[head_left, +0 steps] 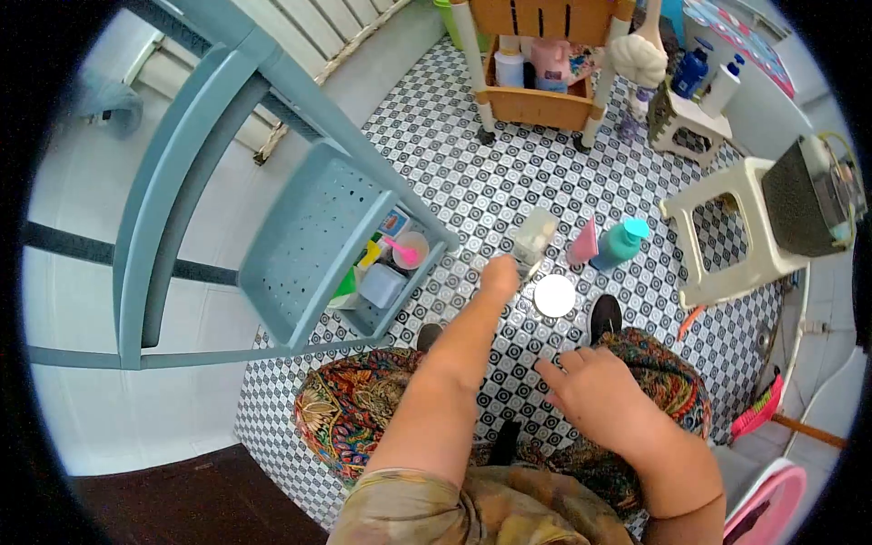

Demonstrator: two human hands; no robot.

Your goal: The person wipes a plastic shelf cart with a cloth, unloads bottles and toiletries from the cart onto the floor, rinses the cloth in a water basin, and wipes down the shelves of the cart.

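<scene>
My left hand point(500, 277) reaches down to the floor, its fingers closed at the near end of a translucent, whitish container point(536, 234). Part of that grip is hidden behind the hand. A round white disc point(554, 296), like a lid, lies flat on the tiles just right of it. Beyond the disc are a pink tube point(584, 243) and a teal bottle point(621, 243). Over my right knee hovers my right hand point(590, 386), fingers loosely bent and apart, holding nothing.
At left stands a blue-grey shelf rack point(313, 245) with small items on its lower tier. A wheeled orange cart point(536, 104) is at the back. Right are a cream stool point(722, 232) bearing a dark box, a small stool point(681, 123) with pump bottles, and a pink brush point(758, 406).
</scene>
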